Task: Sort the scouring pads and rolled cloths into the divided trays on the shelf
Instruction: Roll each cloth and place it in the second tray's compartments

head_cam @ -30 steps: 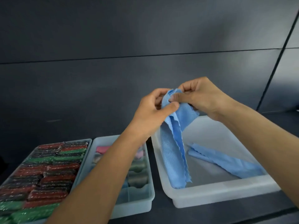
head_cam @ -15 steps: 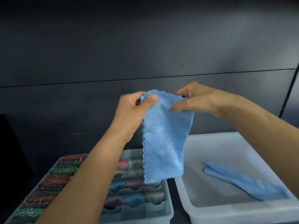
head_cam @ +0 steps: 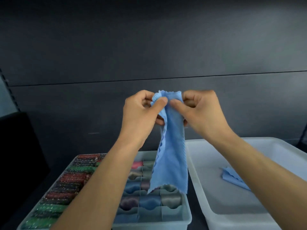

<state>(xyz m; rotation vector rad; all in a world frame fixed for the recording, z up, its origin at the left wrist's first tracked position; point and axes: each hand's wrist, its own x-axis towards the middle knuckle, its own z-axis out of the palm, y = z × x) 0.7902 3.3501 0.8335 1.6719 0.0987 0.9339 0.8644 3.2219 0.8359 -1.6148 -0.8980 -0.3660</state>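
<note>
**Nearly sorted: one cloth in hand, one left**

On the left, our scouring-pad tray (head_cam: 54,188) looks full. Beside it, the divided tray (head_cam: 186,211) holds rolled cloths in most compartments we can see. Above it, our left hand (head_cam: 141,113) and right hand (head_cam: 202,113) pinch the top edge of a hanging blue cloth (head_cam: 171,155), not yet rolled. One folded cloth (head_cam: 232,178) waits in the right bin (head_cam: 216,218).

The head view looks forward and down, close over trays (head_cam: 186,211) before a dark wall (head_cam: 149,47).

No text, label, brand, number or sign can be read anywhere here.
</note>
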